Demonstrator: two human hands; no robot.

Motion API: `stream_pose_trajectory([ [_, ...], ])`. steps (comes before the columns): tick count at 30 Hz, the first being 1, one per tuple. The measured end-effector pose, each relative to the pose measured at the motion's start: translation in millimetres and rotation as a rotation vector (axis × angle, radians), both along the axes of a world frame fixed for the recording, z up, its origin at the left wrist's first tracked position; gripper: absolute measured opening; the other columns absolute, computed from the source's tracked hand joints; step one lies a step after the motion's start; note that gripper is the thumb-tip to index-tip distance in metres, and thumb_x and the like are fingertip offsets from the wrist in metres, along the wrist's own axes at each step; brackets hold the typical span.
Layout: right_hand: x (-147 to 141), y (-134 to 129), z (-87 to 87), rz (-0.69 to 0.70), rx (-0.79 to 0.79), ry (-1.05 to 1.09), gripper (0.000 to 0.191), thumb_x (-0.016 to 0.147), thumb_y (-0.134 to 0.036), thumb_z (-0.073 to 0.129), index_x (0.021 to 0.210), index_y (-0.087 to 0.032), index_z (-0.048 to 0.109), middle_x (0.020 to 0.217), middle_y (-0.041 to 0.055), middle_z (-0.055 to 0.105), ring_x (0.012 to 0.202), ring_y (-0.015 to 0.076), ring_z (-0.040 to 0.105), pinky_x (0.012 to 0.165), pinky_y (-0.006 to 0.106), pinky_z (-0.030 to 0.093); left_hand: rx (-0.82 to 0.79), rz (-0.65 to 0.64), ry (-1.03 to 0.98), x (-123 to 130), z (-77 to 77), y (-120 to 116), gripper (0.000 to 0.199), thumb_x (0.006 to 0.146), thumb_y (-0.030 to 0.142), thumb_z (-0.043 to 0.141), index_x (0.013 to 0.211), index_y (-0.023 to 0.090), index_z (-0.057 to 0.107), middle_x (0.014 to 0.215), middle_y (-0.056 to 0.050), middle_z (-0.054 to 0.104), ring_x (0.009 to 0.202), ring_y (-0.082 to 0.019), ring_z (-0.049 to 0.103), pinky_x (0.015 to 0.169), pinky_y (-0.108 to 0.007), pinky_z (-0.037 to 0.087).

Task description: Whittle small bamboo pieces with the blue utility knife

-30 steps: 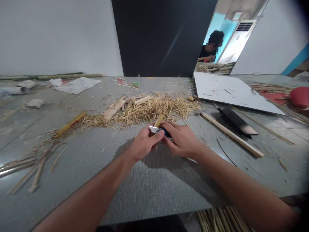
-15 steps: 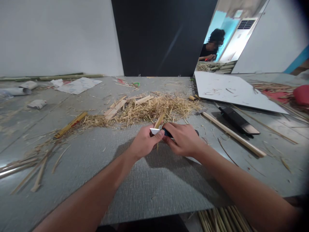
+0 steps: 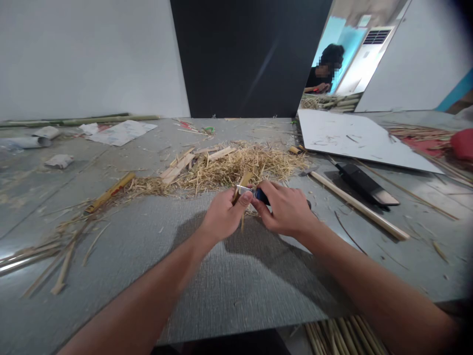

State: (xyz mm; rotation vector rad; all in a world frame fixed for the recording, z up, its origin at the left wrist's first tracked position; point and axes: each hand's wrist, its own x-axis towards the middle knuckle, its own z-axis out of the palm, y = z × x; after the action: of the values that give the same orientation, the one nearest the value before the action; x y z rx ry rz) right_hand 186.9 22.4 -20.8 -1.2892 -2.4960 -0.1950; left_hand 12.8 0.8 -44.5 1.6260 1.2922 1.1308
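My left hand [image 3: 223, 213] is closed around a short bamboo strip [image 3: 245, 178], whose far end sticks out beyond the fingers. My right hand [image 3: 286, 207] grips the dark blue handle of a knife [image 3: 261, 195]. Its bright blade lies across the strip, close to my left thumb. Both hands are almost together above the grey table [image 3: 207, 291]. Just beyond them spreads a heap of thin bamboo shavings [image 3: 236, 165], with flat split pieces [image 3: 178, 168] on its left side.
A yellow bamboo piece [image 3: 111, 192] lies left, a pale wooden stick [image 3: 358, 204] and a black case [image 3: 364, 183] right. Behind these rests a white board [image 3: 362, 139]. Bamboo poles [image 3: 343, 335] lie below the table edge. Another person [image 3: 325, 69] sits past the dark panel [image 3: 247, 59].
The knife and right hand have moved slightly up and away from me, and the blade sits farther along the strip. My left hand keeps its grip.
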Motion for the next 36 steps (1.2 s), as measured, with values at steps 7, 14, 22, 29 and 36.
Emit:
stream_pose_trajectory([
  [7, -7, 3, -2.6, -0.081, 0.021, 0.04, 0.041, 0.095, -0.052, 0.032, 0.098, -0.018, 0.053, 0.084, 0.01, 0.066, 0.061, 0.0195, 0.054, 0.053, 0.032, 0.014, -0.019, 0.072, 0.003, 0, -5.8, 3, 0.051, 0.087, 0.065, 0.045, 0.068, 0.018, 0.051, 0.051, 0.003, 0.042, 0.043, -0.01, 0.04, 0.042, -0.023, 0.028],
  [14, 42, 55, -0.4, -0.523, 0.006, 0.249, 0.053, 0.097, -0.058, 0.02, 0.094, -0.018, 0.054, 0.078, 0.0143, 0.063, 0.061, 0.0235, 0.052, 0.054, 0.032, 0.022, -0.073, -0.121, -0.098, 6, -9.3, -4, 0.051, 0.09, 0.059, 0.045, 0.114, 0.017, 0.06, 0.056, 0.005, 0.042, 0.045, -0.009, 0.038, 0.045, -0.022, 0.033],
  [22, 12, 26, -8.0, 0.001, -0.054, 0.168, 0.043, 0.098, -0.05, 0.029, 0.11, -0.016, 0.053, 0.092, 0.0118, 0.067, 0.075, 0.0235, 0.059, 0.058, 0.03, 0.03, -0.109, -0.061, -0.279, 6, -7.0, -4, 0.047, 0.085, 0.05, 0.061, 0.115, 0.016, 0.051, 0.079, 0.001, 0.051, 0.064, -0.009, 0.047, 0.06, -0.022, 0.041],
  [29, -1, 8, -15.2, 0.27, -0.07, 0.102, 0.036, 0.092, -0.037, 0.043, 0.12, -0.017, 0.052, 0.106, 0.0101, 0.069, 0.08, 0.0219, 0.063, 0.06, 0.03, 0.032, -0.115, -0.164, -0.37, 1, -7.3, -1, 0.042, 0.083, 0.042, 0.066, 0.114, 0.015, 0.057, 0.086, -0.002, 0.059, 0.072, -0.011, 0.052, 0.064, -0.023, 0.042],
  [36, 3, 10, -11.9, 0.225, -0.028, 0.104, 0.034, 0.093, -0.042, 0.042, 0.108, -0.017, 0.058, 0.094, 0.0088, 0.069, 0.072, 0.0205, 0.06, 0.056, 0.031, 0.026, -0.028, -0.144, -0.235, -1, -4.7, -1, 0.039, 0.087, 0.043, 0.06, 0.115, 0.015, 0.057, 0.097, -0.006, 0.063, 0.082, -0.015, 0.056, 0.072, -0.026, 0.043],
])
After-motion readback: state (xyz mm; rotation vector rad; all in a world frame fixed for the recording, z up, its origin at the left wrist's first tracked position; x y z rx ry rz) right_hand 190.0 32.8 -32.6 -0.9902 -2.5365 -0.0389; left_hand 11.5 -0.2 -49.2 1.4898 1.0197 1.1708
